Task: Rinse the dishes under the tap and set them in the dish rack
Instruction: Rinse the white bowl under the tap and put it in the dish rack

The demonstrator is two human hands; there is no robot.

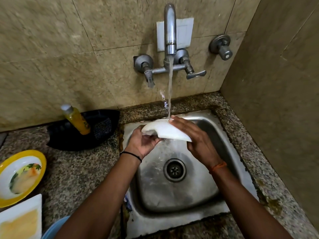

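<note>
A white plate [163,129] is held tilted over the steel sink [212,188], its underside facing up. Water runs from the wall tap [170,31] onto the plate's far edge. My left hand [140,144] grips the plate's left edge from below. My right hand [193,137] lies flat across the plate's right side, fingertips at the water stream. On the counter at left wait a yellow-rimmed bowl [20,176] with food residue and a white square plate [20,219] smeared yellow. No dish rack is in view.
A yellow soap bottle [76,120] stands in a black tray [82,131] holding a dark scrubber [102,127] behind the counter's left part. A blue rim [55,226] shows at the bottom left. Tiled walls close in behind and on the right.
</note>
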